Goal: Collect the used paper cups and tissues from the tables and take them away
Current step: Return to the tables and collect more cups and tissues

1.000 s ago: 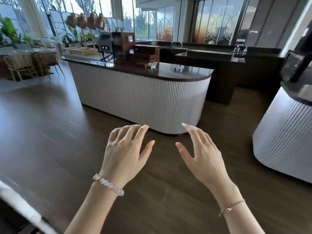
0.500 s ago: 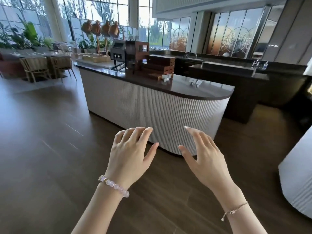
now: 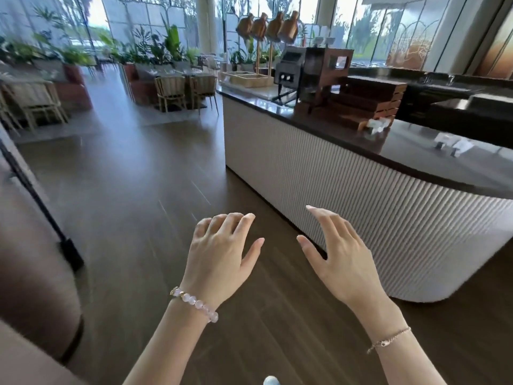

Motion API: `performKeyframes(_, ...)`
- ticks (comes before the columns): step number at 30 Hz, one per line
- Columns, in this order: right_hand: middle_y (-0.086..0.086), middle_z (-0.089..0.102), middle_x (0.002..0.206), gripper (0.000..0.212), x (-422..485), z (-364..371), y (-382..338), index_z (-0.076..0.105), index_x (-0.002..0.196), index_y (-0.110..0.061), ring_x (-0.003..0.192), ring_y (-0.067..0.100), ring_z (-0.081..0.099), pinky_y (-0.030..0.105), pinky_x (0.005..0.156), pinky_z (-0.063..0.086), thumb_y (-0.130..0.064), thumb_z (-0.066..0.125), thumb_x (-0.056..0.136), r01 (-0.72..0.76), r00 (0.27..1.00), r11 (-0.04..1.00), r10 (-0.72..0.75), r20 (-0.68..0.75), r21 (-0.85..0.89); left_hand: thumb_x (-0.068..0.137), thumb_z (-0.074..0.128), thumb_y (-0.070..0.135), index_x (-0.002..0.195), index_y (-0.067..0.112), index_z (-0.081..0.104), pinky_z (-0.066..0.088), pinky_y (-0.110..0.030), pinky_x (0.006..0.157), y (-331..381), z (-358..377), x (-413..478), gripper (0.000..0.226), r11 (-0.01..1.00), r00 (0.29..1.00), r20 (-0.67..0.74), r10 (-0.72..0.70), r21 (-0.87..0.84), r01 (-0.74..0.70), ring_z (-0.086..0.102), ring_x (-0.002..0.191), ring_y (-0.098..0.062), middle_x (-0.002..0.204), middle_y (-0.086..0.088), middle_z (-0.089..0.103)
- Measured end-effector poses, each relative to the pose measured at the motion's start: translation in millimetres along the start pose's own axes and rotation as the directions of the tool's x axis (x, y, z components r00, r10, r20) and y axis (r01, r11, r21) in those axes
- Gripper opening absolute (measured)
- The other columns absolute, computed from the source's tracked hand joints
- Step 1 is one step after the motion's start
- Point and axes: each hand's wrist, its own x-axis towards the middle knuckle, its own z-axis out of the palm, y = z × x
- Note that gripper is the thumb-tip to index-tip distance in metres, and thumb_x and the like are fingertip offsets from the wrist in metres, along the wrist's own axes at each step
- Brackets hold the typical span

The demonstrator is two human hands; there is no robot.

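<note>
Over the wood floor (image 3: pixel 138 190) beside the ribbed counter (image 3: pixel 333 176), the left hand (image 3: pixel 219 257) and right hand (image 3: pixel 344 262) are being held loosely spread, nothing gripped. No cups or tissues are being shown plainly; collection is being judged as not yet begun, the far tables (image 3: pixel 172 72) lying well ahead.

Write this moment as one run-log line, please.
left hand: open, empty | right hand: open, empty | counter: ahead right | chairs: far ahead left

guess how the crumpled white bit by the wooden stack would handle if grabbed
The crumpled white bit looks thin and creased, so it is probably light and floppy. On the glossy dark countertop it would likely slide, not roll, if pushed. Blur hides its material.
</note>
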Motion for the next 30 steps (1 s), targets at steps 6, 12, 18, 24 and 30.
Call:
performKeyframes(6,-0.005,0.054,0.131,0.056,118.0,62.4,29.7,0.044,0.135,-0.024,0.122,0.017,0.051,0.031,0.094,0.044,-0.055,0.034,0.09,0.107,0.994,0.988,-0.11,0.027,0.113,0.086,0.038,0.046,0.11,0.017,0.063,0.047,-0.04,0.087,-46.3,51.5,84.0,0.045,0.987,0.992,-0.006,-0.123,0.105,0.123,0.063,0.094,-0.021,0.101,0.005,0.066)
performKeyframes(12,-0.006,0.054,0.132,0.058,227.8,119.1,44.1,0.045,0.136,-0.023,0.122,0.016,0.05,0.034,0.098,0.044,-0.055,0.035,0.089,0.198,0.977,0.961,-0.209,0.038,0.192,0.085,0.038,0.047,0.111,0.017,0.063,0.047,-0.042,0.086,-93.6,93.5,154.5,0.047,0.958,0.973,-0.02,-0.232,0.17,0.232,0.063,0.096,-0.023,0.103,0.003,0.066)
performKeyframes(18,-0.005,0.055,0.13,0.057,310.9,177.5,34.6,0.046,0.134,-0.023,0.121,0.018,0.052,0.033,0.092,0.046,-0.055,0.036,0.089,0.271,0.953,0.931,-0.295,0.069,0.244,0.085,0.038,0.047,0.11,0.017,0.064,0.047,-0.042,0.087,-153.2,125.3,202.4,0.047,0.917,0.943,-0.056,-0.327,0.221,0.331,0.063,0.094,-0.023,0.103,0.003,0.066)
performKeyframes(24,-0.007,0.055,0.13,0.056,404.8,249.2,11.5,0.047,0.134,-0.024,0.121,0.015,0.049,0.029,0.092,0.042,-0.055,0.036,0.088,0.314,0.939,0.903,-0.342,0.049,0.294,0.085,0.038,0.047,0.11,0.016,0.063,0.047,-0.043,0.087,-237.1,165.0,260.3,0.047,0.894,0.929,-0.1,-0.357,0.252,0.37,0.063,0.095,-0.024,0.103,0.002,0.066)
performKeyframes(30,-0.008,0.054,0.132,0.057,513.5,323.2,-33.0,0.046,0.134,-0.026,0.122,0.016,0.049,0.033,0.091,0.044,-0.056,0.035,0.088,0.338,0.926,0.885,-0.373,0.054,0.32,0.084,0.037,0.048,0.109,0.016,0.064,0.047,-0.043,0.086,-345.9,188.4,332.7,0.048,0.873,0.919,-0.154,-0.362,0.29,0.392,0.064,0.094,-0.025,0.103,0.001,0.067)
